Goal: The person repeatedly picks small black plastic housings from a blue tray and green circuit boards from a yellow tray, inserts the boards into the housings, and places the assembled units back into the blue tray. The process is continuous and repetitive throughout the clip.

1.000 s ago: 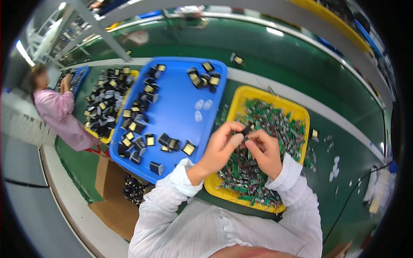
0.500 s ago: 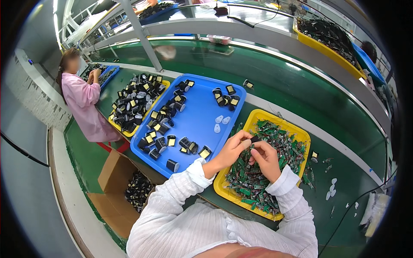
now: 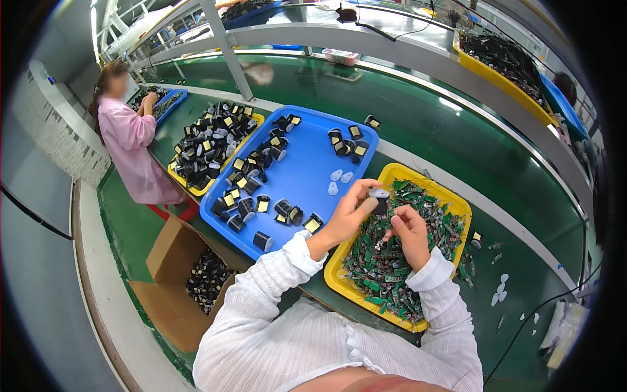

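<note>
Left of the left hand (image 3: pixel 351 220), the middle of the blue tray (image 3: pixel 302 163) affords an open lane. Black housings (image 3: pixel 245 209) obstruct its left side; three white covers (image 3: pixel 336 175) lie just beyond the hand. The gap to the right hand (image 3: pixel 411 236) is narrow, with a held black casing (image 3: pixel 379 204) intruding. Heaped circuit boards (image 3: pixel 392 287) bar low passage beneath. Right of the right hand, past the yellow tray's rim (image 3: pixel 465 228), green bench (image 3: pixel 530 281) allows passage, interrupted by loose white ovals (image 3: pixel 501 287).
</note>
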Demonstrator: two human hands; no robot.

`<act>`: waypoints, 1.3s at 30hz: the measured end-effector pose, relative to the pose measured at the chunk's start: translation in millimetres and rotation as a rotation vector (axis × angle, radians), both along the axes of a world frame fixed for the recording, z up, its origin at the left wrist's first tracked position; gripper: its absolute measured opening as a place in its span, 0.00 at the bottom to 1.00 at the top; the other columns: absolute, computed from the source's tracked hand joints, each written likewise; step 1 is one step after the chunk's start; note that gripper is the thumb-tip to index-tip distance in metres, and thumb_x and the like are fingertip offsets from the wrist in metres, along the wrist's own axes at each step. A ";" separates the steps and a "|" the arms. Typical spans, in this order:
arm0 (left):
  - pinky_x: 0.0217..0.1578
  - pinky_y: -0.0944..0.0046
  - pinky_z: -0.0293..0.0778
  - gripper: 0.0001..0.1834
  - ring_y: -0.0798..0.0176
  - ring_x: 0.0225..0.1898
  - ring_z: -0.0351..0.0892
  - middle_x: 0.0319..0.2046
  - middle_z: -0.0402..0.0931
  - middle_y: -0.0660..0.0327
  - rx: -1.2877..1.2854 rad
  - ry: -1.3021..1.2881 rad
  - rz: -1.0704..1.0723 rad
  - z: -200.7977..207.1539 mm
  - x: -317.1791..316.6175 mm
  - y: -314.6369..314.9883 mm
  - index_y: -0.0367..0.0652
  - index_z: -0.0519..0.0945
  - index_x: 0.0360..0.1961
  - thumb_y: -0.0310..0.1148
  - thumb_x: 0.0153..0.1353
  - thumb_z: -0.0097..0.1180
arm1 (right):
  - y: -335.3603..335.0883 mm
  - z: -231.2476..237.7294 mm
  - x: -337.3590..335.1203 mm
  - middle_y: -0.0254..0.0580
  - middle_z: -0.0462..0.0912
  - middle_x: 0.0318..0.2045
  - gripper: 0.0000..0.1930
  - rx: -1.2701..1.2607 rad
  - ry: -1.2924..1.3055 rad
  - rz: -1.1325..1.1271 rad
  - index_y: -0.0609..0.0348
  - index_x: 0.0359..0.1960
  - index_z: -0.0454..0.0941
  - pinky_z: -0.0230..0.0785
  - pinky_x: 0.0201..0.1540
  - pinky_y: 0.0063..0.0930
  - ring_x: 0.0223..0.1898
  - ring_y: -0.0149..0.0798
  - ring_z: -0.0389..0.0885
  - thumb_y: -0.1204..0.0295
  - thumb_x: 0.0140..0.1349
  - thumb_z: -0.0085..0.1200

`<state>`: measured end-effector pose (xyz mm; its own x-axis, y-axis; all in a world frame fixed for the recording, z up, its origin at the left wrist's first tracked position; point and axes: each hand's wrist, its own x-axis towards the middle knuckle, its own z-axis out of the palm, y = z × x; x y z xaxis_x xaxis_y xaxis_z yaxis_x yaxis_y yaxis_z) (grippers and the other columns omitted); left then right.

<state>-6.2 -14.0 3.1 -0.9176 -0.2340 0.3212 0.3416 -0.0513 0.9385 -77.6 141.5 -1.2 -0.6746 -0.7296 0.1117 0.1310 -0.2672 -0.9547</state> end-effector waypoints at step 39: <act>0.39 0.69 0.65 0.17 0.70 0.35 0.69 0.32 0.75 0.62 -0.034 -0.063 -0.075 -4.1 1.8 -10.7 0.43 0.74 0.44 0.34 0.53 0.57 | 8.4 -6.0 -4.0 0.32 0.71 0.22 0.04 0.086 -0.077 0.063 0.57 0.35 0.68 0.66 0.20 0.20 0.20 0.27 0.70 0.75 0.58 0.48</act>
